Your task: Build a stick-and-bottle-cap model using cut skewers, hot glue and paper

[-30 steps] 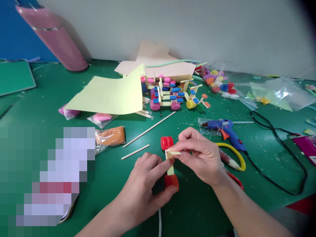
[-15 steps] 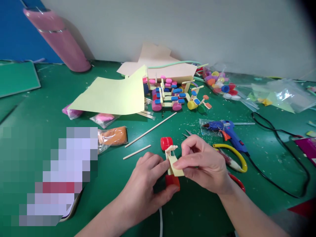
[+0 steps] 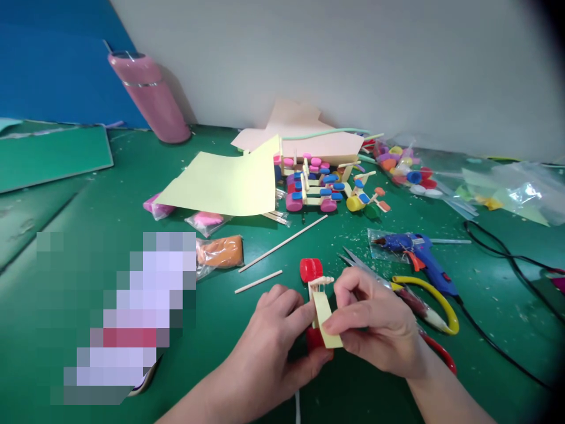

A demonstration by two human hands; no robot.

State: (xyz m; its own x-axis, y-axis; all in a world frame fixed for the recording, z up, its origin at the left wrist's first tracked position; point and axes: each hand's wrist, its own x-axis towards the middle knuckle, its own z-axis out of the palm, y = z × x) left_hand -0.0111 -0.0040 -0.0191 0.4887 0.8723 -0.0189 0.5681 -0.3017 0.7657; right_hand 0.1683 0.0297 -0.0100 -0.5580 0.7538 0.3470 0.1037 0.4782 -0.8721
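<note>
My left hand (image 3: 278, 330) is closed around a small craft-stick model with red wheels (image 3: 311, 270), thumb at its near red wheel and fingers along its side. A thin wooden bar tops the model, with fine strands hanging below it. Between the thumb and fingers of my right hand (image 3: 382, 327) is a pale yellow paper strip (image 3: 323, 306), held against the front of the model below those strands. Scissors (image 3: 451, 318) with yellow and red handles lie just beyond my right hand, partly covered by it. Two thin wooden sticks (image 3: 282, 243) rest beyond my left hand.
A blue glue gun (image 3: 426, 256) with a black cord lies at right. Farther back are several finished stick models (image 3: 313, 191), a yellow paper sheet (image 3: 225, 182), bagged colored caps (image 3: 397, 168) and wrapped orange clay (image 3: 223, 252). A pink bottle (image 3: 154, 97) leans against the wall.
The view has swung left and up, so everything sits farther right and lower in the picture. Both hands keep their grips on the model and the paper strip.
</note>
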